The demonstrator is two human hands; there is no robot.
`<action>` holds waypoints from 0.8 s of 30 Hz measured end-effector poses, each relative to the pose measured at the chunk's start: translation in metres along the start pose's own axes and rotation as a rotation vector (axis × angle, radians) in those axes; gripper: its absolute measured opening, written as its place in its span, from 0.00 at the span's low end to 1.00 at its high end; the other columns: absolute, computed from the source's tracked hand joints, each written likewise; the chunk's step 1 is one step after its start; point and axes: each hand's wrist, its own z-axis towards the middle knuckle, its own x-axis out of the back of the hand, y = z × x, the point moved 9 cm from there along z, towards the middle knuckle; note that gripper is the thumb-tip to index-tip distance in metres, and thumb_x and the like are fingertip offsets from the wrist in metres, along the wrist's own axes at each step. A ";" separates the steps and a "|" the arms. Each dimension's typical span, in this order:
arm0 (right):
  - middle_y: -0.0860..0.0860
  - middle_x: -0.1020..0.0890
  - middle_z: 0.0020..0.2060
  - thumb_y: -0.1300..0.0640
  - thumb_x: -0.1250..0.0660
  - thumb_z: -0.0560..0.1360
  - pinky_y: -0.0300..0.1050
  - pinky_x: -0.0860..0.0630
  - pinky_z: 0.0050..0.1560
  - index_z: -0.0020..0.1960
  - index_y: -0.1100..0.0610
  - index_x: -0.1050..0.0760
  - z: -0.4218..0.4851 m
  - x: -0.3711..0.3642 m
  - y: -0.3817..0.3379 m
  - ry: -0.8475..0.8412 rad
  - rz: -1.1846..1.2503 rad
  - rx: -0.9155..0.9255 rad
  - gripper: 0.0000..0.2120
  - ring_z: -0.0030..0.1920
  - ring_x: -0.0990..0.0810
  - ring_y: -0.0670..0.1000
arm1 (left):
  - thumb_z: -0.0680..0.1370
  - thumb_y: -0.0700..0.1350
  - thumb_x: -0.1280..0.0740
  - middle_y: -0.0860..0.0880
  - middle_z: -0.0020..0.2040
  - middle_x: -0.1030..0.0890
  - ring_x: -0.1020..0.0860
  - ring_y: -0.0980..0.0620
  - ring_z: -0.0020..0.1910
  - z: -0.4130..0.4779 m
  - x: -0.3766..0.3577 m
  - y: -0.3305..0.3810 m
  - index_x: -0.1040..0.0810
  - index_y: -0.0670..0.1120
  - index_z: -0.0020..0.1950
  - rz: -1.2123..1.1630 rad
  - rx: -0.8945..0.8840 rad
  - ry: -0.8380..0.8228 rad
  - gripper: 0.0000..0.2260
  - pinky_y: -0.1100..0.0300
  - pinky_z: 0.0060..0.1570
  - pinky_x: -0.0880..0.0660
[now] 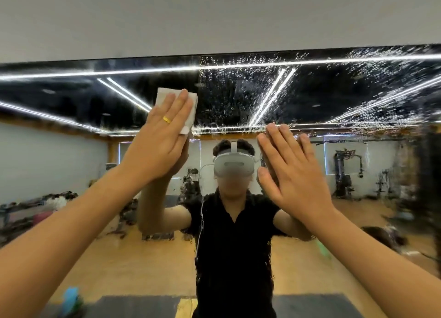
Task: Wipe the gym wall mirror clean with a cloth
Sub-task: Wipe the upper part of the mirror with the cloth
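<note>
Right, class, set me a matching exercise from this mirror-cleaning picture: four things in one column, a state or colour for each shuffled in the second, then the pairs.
Column one:
1 left hand
2 right hand
3 cloth
4 mirror, upper right part

Column two:
A speckled with droplets
B white and folded
C open, nothing under it
D pressing the cloth flat, wearing a gold ring

Pairs: 1-D, 2-C, 3-B, 4-A

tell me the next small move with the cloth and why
Probably slide the cloth rightward across the upper mirror. The left hand presses it flat on the glass, and spray droplets speckle the area just right of it, above the right hand, which rests flat on the mirror; left of the cloth the glass looks free of drops.
</note>
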 end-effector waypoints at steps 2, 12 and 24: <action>0.54 0.46 0.83 0.45 0.44 0.83 0.64 0.47 0.80 0.83 0.55 0.44 0.000 -0.001 0.000 -0.001 0.007 -0.001 0.31 0.83 0.50 0.55 | 0.85 0.50 0.50 0.50 0.85 0.51 0.58 0.53 0.82 0.014 0.006 0.001 0.51 0.47 0.85 0.012 0.027 -0.002 0.28 0.49 0.81 0.56; 0.53 0.46 0.83 0.45 0.44 0.83 0.63 0.49 0.81 0.83 0.54 0.44 0.001 0.000 0.001 0.014 0.023 -0.007 0.31 0.83 0.50 0.54 | 0.88 0.46 0.49 0.49 0.86 0.54 0.57 0.48 0.84 0.098 0.024 0.008 0.54 0.47 0.85 0.055 0.126 0.041 0.27 0.50 0.81 0.60; 0.54 0.45 0.83 0.45 0.46 0.83 0.62 0.51 0.82 0.83 0.55 0.43 0.000 0.003 0.001 0.020 0.031 -0.009 0.31 0.83 0.50 0.54 | 0.84 0.49 0.52 0.47 0.85 0.48 0.52 0.47 0.84 0.022 -0.003 0.023 0.47 0.45 0.85 0.008 0.096 0.092 0.28 0.46 0.82 0.54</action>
